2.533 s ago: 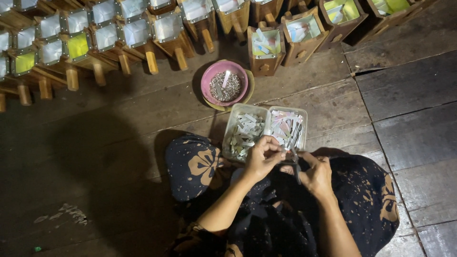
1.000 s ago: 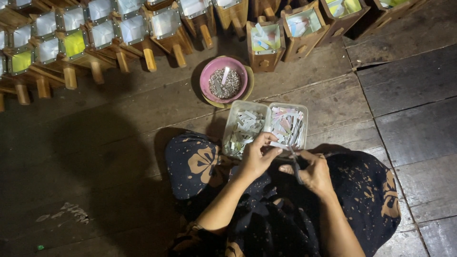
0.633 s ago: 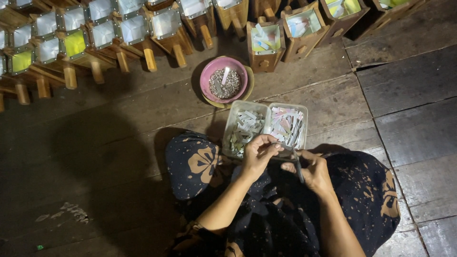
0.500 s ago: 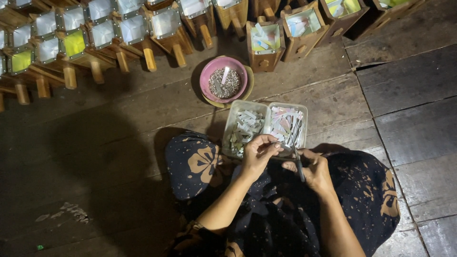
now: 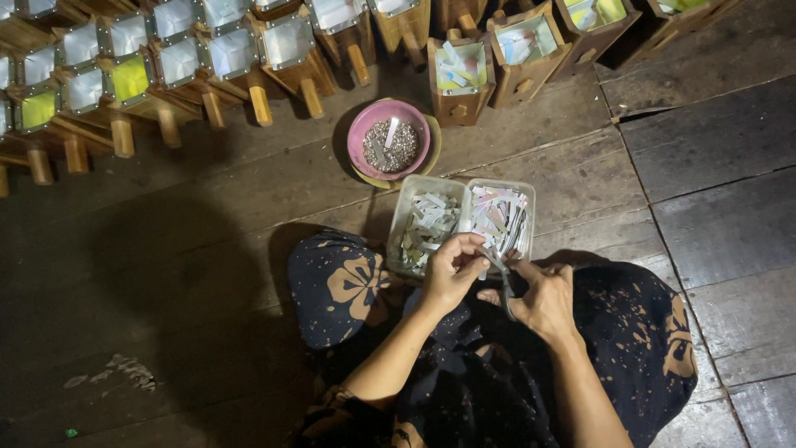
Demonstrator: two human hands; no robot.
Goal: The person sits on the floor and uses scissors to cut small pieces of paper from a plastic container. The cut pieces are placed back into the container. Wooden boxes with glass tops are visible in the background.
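The left hand [image 5: 452, 270] pinches a small pale paper strip [image 5: 483, 251], thin and partly hidden, over the near edge of the clear two-part tray [image 5: 463, 187]. At its three o'clock the right hand [image 5: 543, 294] grips what looks like scissors [image 5: 502, 282]. A pink bowl [image 5: 358, 137] sits at the tray's eleven o'clock.

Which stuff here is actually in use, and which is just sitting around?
In use:
left hand
right hand
scissors
two-part strip tray

Lying about:
pink bowl
wooden boxes
floor scraps
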